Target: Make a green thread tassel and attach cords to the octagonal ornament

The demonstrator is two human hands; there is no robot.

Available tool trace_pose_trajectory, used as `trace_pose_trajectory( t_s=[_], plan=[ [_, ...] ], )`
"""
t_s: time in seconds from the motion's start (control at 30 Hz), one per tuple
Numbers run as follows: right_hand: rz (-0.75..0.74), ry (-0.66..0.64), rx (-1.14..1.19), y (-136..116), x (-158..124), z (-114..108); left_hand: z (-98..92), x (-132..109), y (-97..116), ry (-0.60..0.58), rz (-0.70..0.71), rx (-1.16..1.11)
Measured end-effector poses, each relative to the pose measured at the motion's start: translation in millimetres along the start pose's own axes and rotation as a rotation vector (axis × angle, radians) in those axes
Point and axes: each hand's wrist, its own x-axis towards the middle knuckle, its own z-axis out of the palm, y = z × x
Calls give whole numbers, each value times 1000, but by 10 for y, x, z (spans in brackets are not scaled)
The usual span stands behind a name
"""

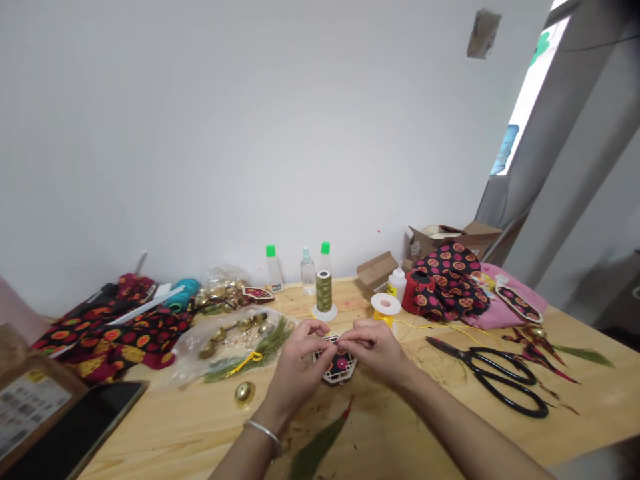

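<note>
Thumb and forefinger of my left hand (305, 360) are pinched together at the top of a small octagonal ornament (341, 365). It has a pale lattice frame and a dark, pink-patterned centre, and lies on the wooden table. From the other side my right hand (377, 350) pinches at the same top edge, its fingertips almost meeting the left ones. Whatever is between the fingertips is too small to make out. Below the hands lies a green tassel (320, 443) with a red tip. A brass bell (244, 393) rests left of my left hand.
Black-handled scissors (493, 373) lie at right. Behind the hands stand an olive thread spool (324, 293), a yellow thread spool (385, 307) and several bottles. Patterned fabric (453, 280) is heaped at right. A plastic bag (220, 347) with bells and a phone-like black slab (75, 433) are at left.
</note>
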Motion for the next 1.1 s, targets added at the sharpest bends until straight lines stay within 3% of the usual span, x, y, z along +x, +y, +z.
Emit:
trace_pose_trajectory(
  t_s=[0.73,1.1],
  plan=[
    [-9,98,-12,-171,-30,42,-69,-41,43,98,-19,-60],
    [25,17,42,-131,-13,58,-69,-12,-20,141,-29,-84]
  ],
)
